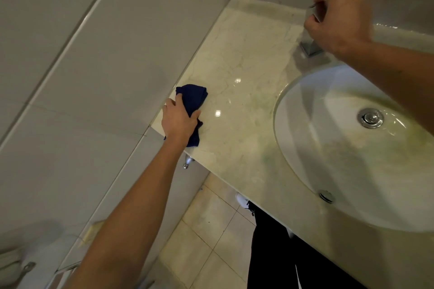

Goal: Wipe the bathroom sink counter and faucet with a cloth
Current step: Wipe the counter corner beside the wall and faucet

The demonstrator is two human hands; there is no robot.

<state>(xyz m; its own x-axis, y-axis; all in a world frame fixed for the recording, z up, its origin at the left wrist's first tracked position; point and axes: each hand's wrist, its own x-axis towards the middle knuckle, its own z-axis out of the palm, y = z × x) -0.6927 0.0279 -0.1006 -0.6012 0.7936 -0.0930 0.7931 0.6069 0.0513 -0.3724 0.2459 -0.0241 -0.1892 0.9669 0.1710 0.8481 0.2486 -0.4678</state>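
- At the left edge of the worktop (244, 124), beside the tiled wall (98, 73): the left hand (179, 121) holds a dark blue cloth (193, 101), fingers and thumb curled round the bunched fabric, which lies on the marble surface.
- The cloth projects beyond the fingertips toward the wall corner; a fold of it hangs out under the wrist at the worktop's front edge.
- At the rear of the worktop, behind the basin: the right hand (340, 16) is closed round the upper part of the chrome faucet (310, 47), its grip covering the handle; only the square base and a sliver of metal between the fingers show. The hand is slightly motion-blurred.
- The oval white basin (303, 138) is set into the worktop to the right of the cloth and well apart from it; a chrome drain plug (370, 118) sits in its bottom and a small overflow fitting (327, 195) on its near wall.
- Yellow-green staining marks the basin and the adjoining marble.
- Below the worktop: a chrome valve (187, 162) on the wall, beige floor tiles (206, 237), dark trousers (272, 253) and a white shoe (242, 199).
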